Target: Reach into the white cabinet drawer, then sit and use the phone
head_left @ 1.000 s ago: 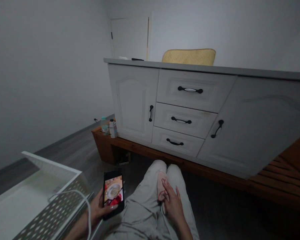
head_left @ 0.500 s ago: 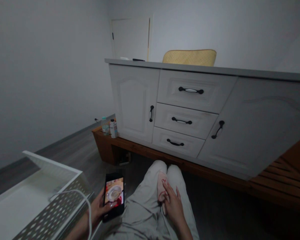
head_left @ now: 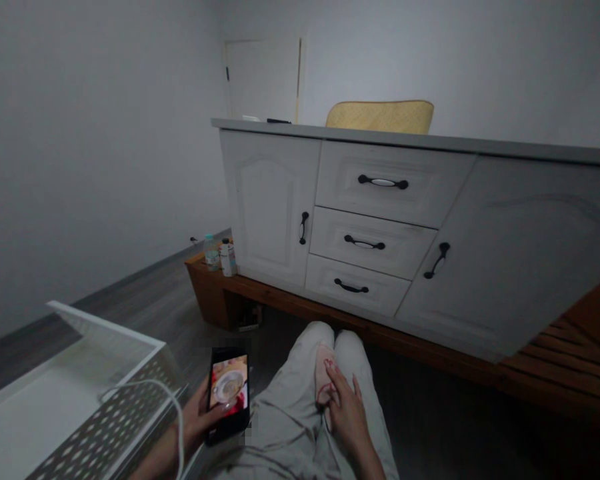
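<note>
My left hand (head_left: 203,417) is closed around a black smartphone (head_left: 229,390), its thumb lying over the lower part of the lit screen. On that screen is a picture of a round, pale dish with red and orange around it. My right hand (head_left: 349,408) lies on my lap, fingers stretched out and apart. It rests against a flat pink thing (head_left: 324,363) with red markings, whose kind I cannot make out. Part of the pink thing is hidden beneath the fingers. Light grey trousers (head_left: 285,413) cover my legs under both.
A white cable (head_left: 179,413) loops past my left forearm, beside a white perforated bin (head_left: 100,413). Ahead stands a white cabinet (head_left: 267,207) with drawers and dark handles, on a wooden base (head_left: 275,299). A clear bottle (head_left: 211,255) and a white bottle (head_left: 227,259) stand at its left end.
The view has shifted very slightly. Both hands, the smartphone and the pink thing stay where they were.
</note>
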{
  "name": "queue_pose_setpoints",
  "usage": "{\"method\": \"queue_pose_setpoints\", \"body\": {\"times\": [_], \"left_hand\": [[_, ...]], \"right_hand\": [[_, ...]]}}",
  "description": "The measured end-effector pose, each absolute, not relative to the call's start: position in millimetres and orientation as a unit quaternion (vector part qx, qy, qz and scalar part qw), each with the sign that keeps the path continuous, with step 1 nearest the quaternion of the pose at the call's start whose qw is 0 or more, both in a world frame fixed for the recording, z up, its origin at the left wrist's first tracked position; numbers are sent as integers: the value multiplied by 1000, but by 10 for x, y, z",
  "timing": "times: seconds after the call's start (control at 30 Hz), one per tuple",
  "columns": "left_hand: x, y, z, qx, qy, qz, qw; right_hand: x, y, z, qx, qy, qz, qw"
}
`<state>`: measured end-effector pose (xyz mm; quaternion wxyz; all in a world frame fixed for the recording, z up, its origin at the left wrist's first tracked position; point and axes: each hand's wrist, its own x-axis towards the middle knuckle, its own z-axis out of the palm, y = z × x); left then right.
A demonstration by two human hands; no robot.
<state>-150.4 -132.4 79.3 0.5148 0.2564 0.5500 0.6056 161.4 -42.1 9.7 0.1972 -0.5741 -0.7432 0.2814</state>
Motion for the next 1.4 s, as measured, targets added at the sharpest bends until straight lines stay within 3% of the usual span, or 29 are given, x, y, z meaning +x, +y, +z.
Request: {"method": "queue_pose_setpoints", "body": {"times": [1.1, 1.4], "left_hand": [[-1842, -1352, 586, 137, 554, 560, 600], [-1746, -1408, 730, 238, 540, 563, 578]], "right_hand": [[1618, -404, 35, -573, -734, 290, 221], [1610, -409, 56, -575, -741, 276, 208]]}}
